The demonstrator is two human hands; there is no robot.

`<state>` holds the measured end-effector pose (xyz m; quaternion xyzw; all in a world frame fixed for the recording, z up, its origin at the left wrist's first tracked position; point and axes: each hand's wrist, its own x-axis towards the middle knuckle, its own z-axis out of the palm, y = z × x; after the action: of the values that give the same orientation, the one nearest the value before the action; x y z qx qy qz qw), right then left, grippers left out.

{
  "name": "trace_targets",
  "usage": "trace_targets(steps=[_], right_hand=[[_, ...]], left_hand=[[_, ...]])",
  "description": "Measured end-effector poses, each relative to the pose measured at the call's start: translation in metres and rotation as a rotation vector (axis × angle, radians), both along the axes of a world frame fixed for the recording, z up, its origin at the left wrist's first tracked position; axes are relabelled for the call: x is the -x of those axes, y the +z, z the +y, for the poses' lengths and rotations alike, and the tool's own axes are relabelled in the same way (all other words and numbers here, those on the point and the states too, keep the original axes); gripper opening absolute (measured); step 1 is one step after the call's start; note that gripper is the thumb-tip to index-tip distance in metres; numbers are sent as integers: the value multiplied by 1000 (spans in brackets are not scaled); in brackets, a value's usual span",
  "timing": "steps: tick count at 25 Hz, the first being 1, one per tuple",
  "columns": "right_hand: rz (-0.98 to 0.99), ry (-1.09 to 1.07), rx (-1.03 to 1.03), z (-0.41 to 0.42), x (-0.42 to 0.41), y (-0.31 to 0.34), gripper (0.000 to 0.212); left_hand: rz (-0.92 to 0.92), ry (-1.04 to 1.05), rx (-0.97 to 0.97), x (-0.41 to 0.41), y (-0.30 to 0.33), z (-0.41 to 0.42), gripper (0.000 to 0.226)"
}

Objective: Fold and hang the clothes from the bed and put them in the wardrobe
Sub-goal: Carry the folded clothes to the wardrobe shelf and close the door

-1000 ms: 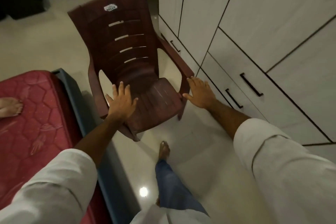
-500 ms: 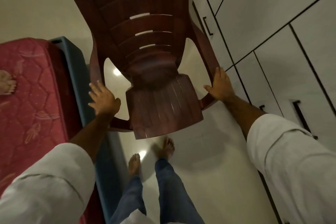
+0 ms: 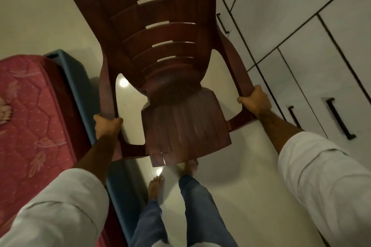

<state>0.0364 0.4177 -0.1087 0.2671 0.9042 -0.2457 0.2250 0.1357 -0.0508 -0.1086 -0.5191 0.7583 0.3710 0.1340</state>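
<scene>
A dark brown plastic chair (image 3: pixel 180 122) with a slotted back and a DELUX sticker fills the middle of the head view, right in front of me. My left hand (image 3: pixel 106 126) grips its left armrest near the front end. My right hand (image 3: pixel 254 101) grips the right armrest. The white wardrobe (image 3: pixel 313 46) with black bar handles runs along the right side, its doors and drawers closed. The bed with a pink quilted mattress (image 3: pixel 30 116) and blue frame lies at the left. No clothes are in view.
The chair stands in the narrow strip of glossy white floor (image 3: pixel 236 186) between bed and wardrobe. My bare feet (image 3: pixel 155 185) are just below the seat's front edge. Another person's foot (image 3: pixel 5 111) rests on the mattress at the far left.
Both hands went from reaching with spread fingers to closing round the chair's armrests. The chair is now much closer and larger in view, straight in front of me.
</scene>
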Motion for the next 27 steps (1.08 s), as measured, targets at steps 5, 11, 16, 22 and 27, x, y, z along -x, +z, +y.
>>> trace_targets(steps=[5,11,16,22,27], right_hand=[[27,-243,9,17,-137,39,65],[87,-662,9,2,-359,75,66],[126,-1045,8,-31,-538,88,64],[167,-1485,27,-63,-730,87,62],[199,-1868,48,-90,-876,77,63]], left_hand=[[-7,-98,-69,-36,32,19,66],[31,-549,-41,-72,76,49,62],[109,-946,44,-114,107,115,54],[157,-1382,49,-197,112,247,56],[187,-1723,24,-314,113,387,57]])
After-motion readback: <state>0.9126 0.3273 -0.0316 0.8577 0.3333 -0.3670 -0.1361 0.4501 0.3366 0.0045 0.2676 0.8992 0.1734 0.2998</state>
